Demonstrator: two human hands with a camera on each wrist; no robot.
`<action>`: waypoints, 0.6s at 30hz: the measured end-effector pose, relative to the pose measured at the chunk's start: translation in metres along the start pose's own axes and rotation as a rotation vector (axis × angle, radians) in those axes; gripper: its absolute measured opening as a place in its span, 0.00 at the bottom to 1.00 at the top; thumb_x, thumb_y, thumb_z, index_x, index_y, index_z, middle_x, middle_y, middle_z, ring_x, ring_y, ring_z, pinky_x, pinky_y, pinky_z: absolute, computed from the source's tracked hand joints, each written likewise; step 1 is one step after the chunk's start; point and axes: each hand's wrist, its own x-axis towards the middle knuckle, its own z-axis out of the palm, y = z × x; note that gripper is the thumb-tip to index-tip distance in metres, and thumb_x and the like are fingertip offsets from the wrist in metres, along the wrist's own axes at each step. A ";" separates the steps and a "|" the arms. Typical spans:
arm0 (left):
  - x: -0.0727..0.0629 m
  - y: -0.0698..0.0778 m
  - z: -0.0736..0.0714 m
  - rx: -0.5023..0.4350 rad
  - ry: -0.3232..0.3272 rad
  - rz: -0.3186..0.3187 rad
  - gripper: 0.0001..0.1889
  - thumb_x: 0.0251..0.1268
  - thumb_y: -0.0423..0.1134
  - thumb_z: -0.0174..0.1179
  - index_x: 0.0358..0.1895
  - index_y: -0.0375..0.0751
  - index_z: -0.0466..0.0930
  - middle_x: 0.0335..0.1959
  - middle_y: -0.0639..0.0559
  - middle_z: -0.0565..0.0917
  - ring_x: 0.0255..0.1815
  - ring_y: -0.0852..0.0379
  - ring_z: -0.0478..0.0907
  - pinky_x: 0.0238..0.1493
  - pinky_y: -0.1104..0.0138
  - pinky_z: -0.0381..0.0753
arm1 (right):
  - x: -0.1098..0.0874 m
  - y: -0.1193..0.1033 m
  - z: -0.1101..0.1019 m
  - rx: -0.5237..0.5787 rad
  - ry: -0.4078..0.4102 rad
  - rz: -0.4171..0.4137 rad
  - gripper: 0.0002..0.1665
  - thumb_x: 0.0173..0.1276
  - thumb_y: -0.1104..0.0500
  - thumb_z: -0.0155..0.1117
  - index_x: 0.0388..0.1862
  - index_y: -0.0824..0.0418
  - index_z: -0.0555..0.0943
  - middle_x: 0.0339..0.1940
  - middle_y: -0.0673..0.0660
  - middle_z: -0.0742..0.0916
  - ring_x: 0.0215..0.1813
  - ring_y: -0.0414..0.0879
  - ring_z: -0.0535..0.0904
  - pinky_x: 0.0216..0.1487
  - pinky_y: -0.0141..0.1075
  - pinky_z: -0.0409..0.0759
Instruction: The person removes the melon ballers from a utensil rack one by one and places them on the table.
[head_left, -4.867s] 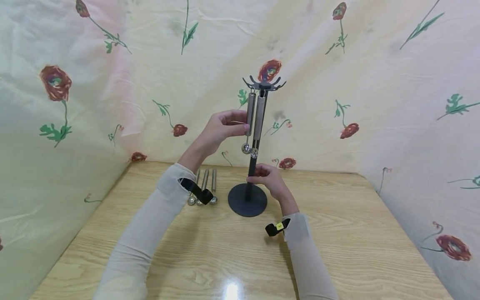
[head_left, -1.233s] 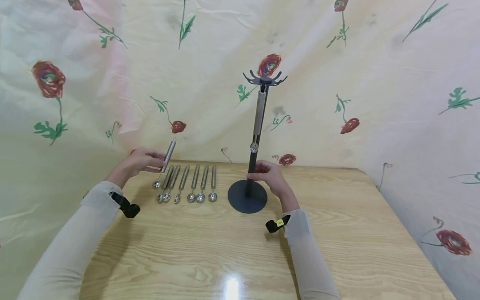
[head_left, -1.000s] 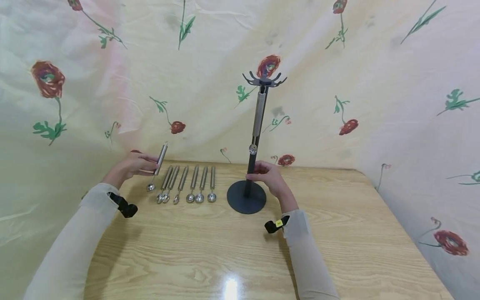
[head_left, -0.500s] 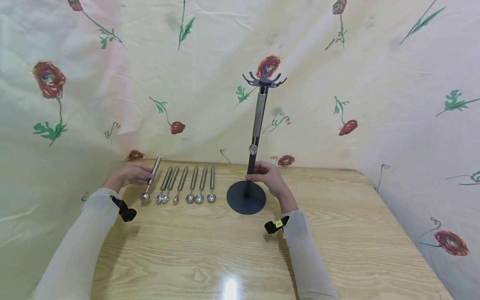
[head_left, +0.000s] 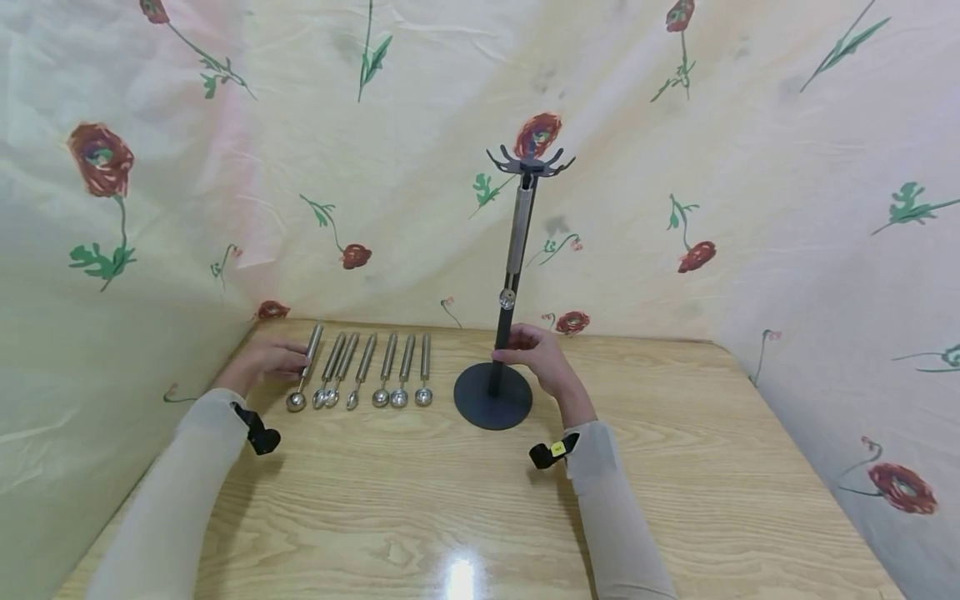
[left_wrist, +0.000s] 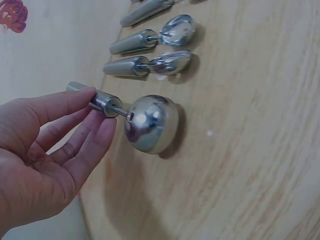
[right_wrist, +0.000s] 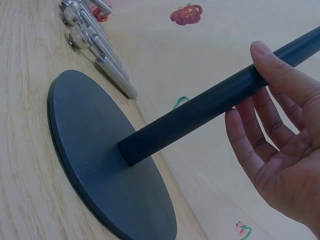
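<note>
On the left of the table, my left hand (head_left: pixel 273 361) pinches the steel handle of a round-bowled melon baller (head_left: pixel 297 401). Its domed bowl (left_wrist: pixel 150 125) is at the tabletop in the left wrist view, the handle a little tilted up between the fingers. My right hand (head_left: pixel 542 357) grips the pole of a black hook stand (head_left: pixel 491 408) just above the round base, thumb on one side and fingers on the other, as the right wrist view confirms. One melon baller (head_left: pixel 517 233) hangs from the stand's hooks.
Several more steel scoops (head_left: pixel 363 371) lie in a row between the left hand and the stand, handles pointing to the back. Flowered cloth (head_left: pixel 420 167) hangs behind and at the sides of the wooden table (head_left: pixel 390 508).
My left hand took a melon baller from the stand to the left end of the row, lowering it to the table. The right hand has stayed on the pole.
</note>
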 end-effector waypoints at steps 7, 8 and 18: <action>-0.001 -0.009 0.005 -0.052 0.058 0.050 0.31 0.69 0.29 0.63 0.70 0.20 0.63 0.29 0.63 0.86 0.33 0.65 0.85 0.43 0.69 0.89 | -0.001 -0.001 0.001 -0.006 0.001 -0.004 0.11 0.62 0.66 0.75 0.42 0.57 0.84 0.35 0.48 0.88 0.40 0.45 0.83 0.46 0.34 0.85; -0.002 -0.009 0.006 -0.055 0.062 0.054 0.30 0.69 0.29 0.63 0.70 0.20 0.64 0.30 0.63 0.87 0.33 0.65 0.85 0.42 0.69 0.89 | -0.001 0.000 0.001 -0.007 0.001 -0.005 0.11 0.62 0.66 0.75 0.42 0.58 0.84 0.35 0.48 0.88 0.40 0.45 0.82 0.46 0.34 0.85; -0.001 -0.011 0.010 -0.113 0.056 0.037 0.30 0.69 0.26 0.62 0.70 0.19 0.63 0.30 0.60 0.88 0.31 0.65 0.85 0.38 0.70 0.89 | 0.000 0.000 0.000 -0.007 -0.006 -0.006 0.10 0.62 0.65 0.75 0.41 0.57 0.85 0.35 0.47 0.88 0.40 0.45 0.82 0.47 0.34 0.85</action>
